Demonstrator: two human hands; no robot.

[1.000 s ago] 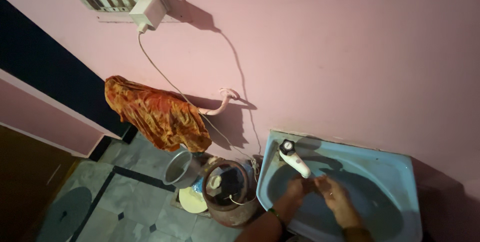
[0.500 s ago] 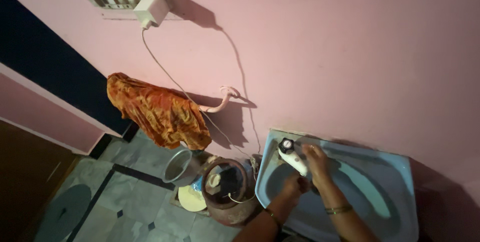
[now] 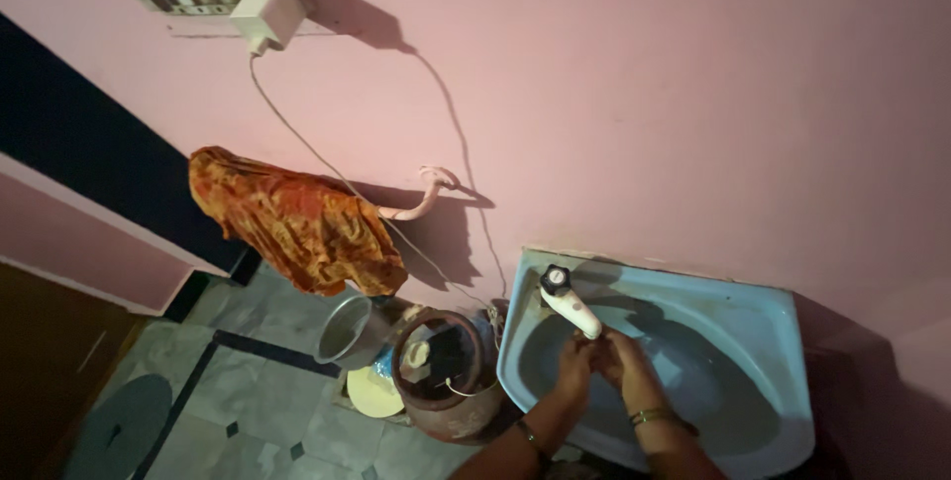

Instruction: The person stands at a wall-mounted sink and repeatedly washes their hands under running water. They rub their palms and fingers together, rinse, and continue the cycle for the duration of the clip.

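A light blue wash basin (image 3: 753, 321) hangs on the pink wall at the lower right. A white tap (image 3: 573, 308) with a black knob stands at its back left corner. My left hand (image 3: 573, 365) and my right hand (image 3: 622, 359) are pressed together under the tap's spout, inside the bowl. Neither hand holds an object; the fingers are curled against each other. I wear bangles on both wrists.
An orange patterned cloth (image 3: 297, 224) hangs from a pink wall bar (image 3: 416, 201). A switchboard with a white plug (image 3: 265, 12) and cable is above. On the tiled floor stand a steel pot (image 3: 347, 329), a brown clay pot (image 3: 444, 361) and a yellow lid (image 3: 374, 393).
My right hand came down from the tap's top and rejoined my left hand under the spout. The view shifted slightly.
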